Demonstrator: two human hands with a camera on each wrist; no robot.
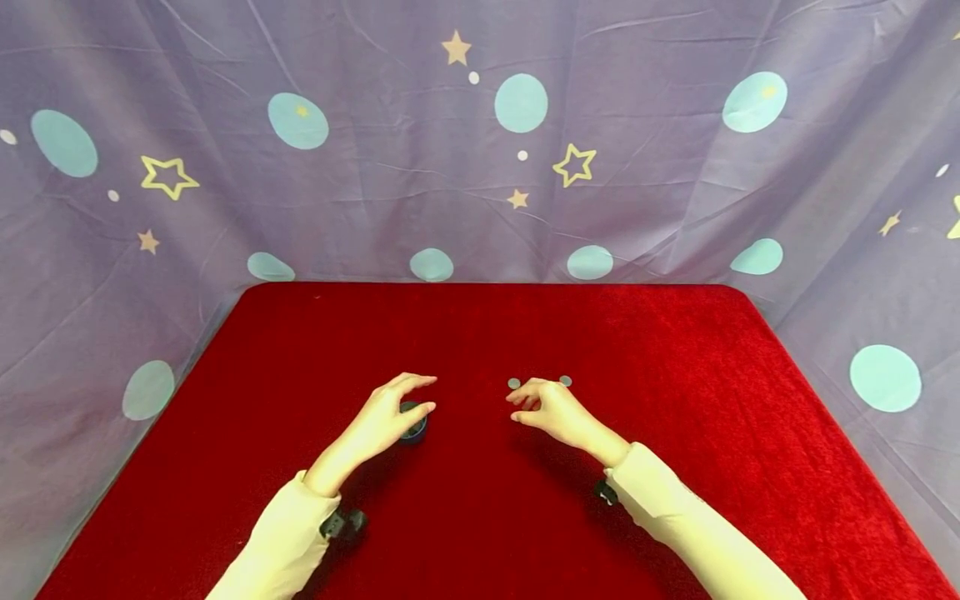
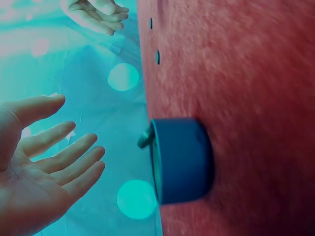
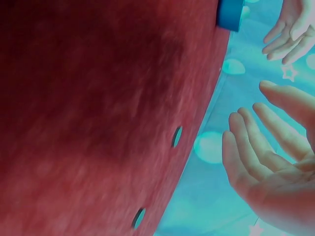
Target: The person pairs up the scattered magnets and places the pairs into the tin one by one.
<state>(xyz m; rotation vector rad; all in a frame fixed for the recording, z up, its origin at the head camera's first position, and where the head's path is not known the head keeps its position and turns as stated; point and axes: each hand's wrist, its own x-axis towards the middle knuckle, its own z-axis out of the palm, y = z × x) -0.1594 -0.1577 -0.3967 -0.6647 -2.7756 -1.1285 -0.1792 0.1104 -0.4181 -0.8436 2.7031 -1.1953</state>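
One left hand and one right hand are showing, along with two dark wrist devices. One blue cup, two small discs and one red cloth are appearing too, with at least one greenish piece sticking out of the cup.

Table spread with red, velvety cloth; far edge straight, far corners rounded, pile brighter at the right. Left of the middle: blue, round-walled container, standing upright on the cloth, open at the top. Right of the middle, slightly farther off: left disc and right disc, small, grey-green, lying flat, apart from each other and from the container.
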